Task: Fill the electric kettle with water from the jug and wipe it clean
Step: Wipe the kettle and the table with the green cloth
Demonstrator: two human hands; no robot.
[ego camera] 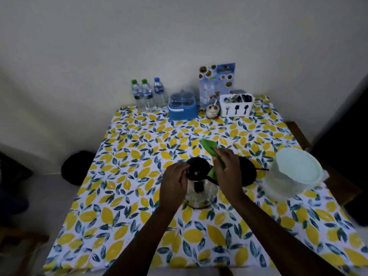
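Note:
A glass electric kettle [200,193] with a black lid stands on the lemon-print tablecloth [127,196] in the middle of the table. My left hand [174,184] grips its left side at the lid. My right hand [227,170] presses a green cloth [209,147] against the kettle's right upper side, where the handle is hidden. The kettle's black base [249,174] lies just behind my right hand, with a cord running right. A pale lidded jug [292,174] stands to the right.
Along the back wall stand three water bottles [148,94], a blue container [183,107], a small jar [213,111], a white cutlery holder [236,105] and a printed card [217,80]. A dark round object [76,168] lies on the floor on the left.

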